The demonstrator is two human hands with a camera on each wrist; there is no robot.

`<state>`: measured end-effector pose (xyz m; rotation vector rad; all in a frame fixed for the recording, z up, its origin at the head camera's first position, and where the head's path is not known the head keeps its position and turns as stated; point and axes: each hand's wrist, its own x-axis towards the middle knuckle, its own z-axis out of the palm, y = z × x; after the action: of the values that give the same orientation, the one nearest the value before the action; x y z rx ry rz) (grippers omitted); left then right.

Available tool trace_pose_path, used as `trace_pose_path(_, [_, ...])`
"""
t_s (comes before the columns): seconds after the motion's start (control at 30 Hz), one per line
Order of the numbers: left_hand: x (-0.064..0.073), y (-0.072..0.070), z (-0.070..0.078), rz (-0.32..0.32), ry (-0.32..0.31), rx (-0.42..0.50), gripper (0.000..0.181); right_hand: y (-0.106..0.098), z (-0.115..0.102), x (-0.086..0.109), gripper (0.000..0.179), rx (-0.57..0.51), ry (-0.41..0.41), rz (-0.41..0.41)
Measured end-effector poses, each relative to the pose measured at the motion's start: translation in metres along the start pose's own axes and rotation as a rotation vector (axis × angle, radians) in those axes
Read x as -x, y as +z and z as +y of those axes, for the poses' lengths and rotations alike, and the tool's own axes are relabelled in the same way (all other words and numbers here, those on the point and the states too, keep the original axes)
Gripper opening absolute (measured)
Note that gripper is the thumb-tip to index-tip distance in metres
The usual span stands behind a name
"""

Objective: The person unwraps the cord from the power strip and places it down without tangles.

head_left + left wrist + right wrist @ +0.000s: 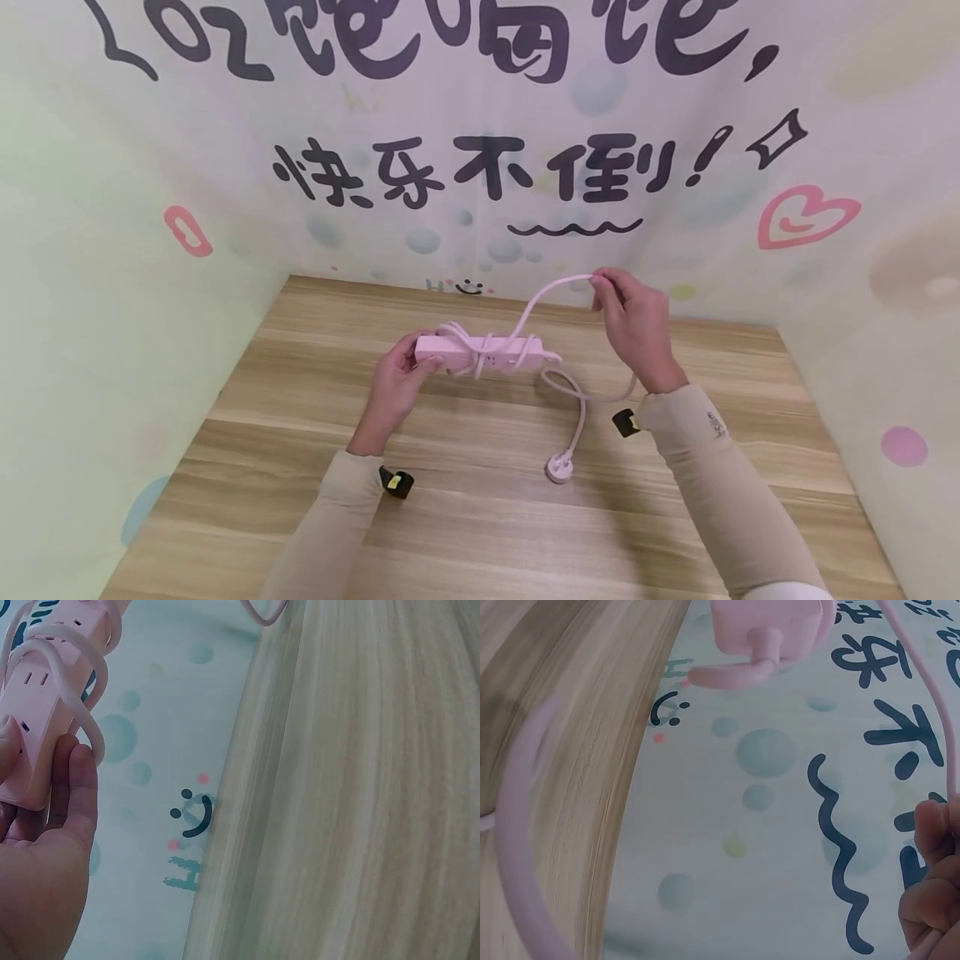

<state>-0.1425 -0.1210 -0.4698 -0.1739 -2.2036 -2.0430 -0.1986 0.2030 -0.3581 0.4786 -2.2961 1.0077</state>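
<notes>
A pink power strip (504,358) is held up over the table, lying crosswise in the head view. My left hand (393,387) grips its left end, thumb on the front edge and fingers behind; the left wrist view shows the strip's sockets (36,679) above that thumb. Loops of its pink cord (67,682) are wrapped around the body. To the right and higher, my right hand (637,325) pinches the cord, which arcs from the strip up to the fingertips. From that hand the rest hangs down, curving to a round plug (558,468) on the table.
The wood-grain table (465,542) meets a printed backdrop (420,267) with large black characters close behind the strip. Side panels (97,333) rise at left and right. Each sleeve carries a small black wrist device (397,483) at the cuff.
</notes>
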Motion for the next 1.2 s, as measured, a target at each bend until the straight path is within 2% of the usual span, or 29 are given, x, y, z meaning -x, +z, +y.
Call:
trace_pose_path(0.23, [0.002,0.000,-0.002,-0.016,-0.002,0.003,0.041,-0.002,0.009,-0.004,0.027,0.010,0.087,0.016])
trace_pose_path(0.7, [0.004,0.001,0.005,-0.028,-0.036,-0.020,0.042,-0.003,0.027,-0.002,0.028,0.066,0.166,0.010])
trace_pose_path(1.2, [0.003,-0.001,0.002,0.005,-0.025,0.021,0.041,0.000,0.047,0.012,0.030,0.078,0.221,-0.064])
